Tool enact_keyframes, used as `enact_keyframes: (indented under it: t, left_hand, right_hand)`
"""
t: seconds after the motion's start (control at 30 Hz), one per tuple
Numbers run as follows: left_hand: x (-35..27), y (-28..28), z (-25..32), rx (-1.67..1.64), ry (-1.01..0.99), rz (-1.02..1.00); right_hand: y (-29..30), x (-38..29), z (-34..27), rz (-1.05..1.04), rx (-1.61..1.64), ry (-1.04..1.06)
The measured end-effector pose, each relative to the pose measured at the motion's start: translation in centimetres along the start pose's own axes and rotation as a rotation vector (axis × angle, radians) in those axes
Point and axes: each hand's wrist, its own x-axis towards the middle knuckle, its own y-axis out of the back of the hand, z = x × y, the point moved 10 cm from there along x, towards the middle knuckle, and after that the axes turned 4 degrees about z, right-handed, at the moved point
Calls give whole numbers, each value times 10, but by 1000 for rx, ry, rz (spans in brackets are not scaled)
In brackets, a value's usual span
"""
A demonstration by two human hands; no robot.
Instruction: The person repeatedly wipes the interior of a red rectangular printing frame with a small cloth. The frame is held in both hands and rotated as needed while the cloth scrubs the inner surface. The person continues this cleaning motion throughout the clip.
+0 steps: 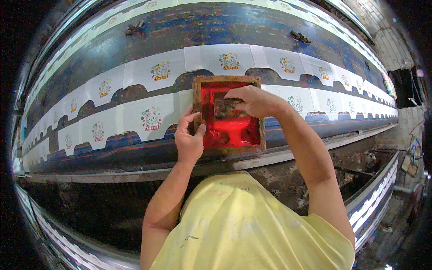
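A wooden-framed printing screen (228, 133) with wet red ink inside lies over the nearer row of white fabric pieces. My left hand (190, 136) grips the left side bar of its frame, thumb on top. Inside the frame, my right hand (248, 99) holds a dark, ink-stained squeegee block (226, 108) by its upper part. Left of the screen, a white fabric piece (130, 116) bears a cat print with red lettering. To the right, another fabric piece (295, 98) shows a green print without the red lettering. What lies directly under the screen is hidden.
A farther row of white fabric pieces (206, 59) with coloured cat prints runs along the long, ink-spotted table (216, 27). Two small dark bundles (135, 27), (299, 37) lie beyond it. A metal rail (266, 161) edges the table nearest me.
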Motion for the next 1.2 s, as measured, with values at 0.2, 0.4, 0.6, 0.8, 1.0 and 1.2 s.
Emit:
enact_keyframes:
  t: [0.2,0.4,0.6,0.8,1.0,1.2]
  left_hand:
    - [2,-1,-2,33,-23,-25]
    - [2,0,-4,80,-80,-29]
    - [1,0,-4,79,-122,-25]
    - [0,2,-5,79,-127,-8]
    - [0,0,-7,77,-45,16]
    - [1,0,5,212,-90,-13]
  right_hand:
    - [26,2,-12,413,-367,-11]
    - [17,-4,-15,484,-412,20]
    - [-9,-25,-23,325,-396,-89]
    - [-42,-70,-70,353,-457,8]
    - [-69,-104,-93,337,-441,-5]
    - [-73,-134,-72,305,-199,-10]
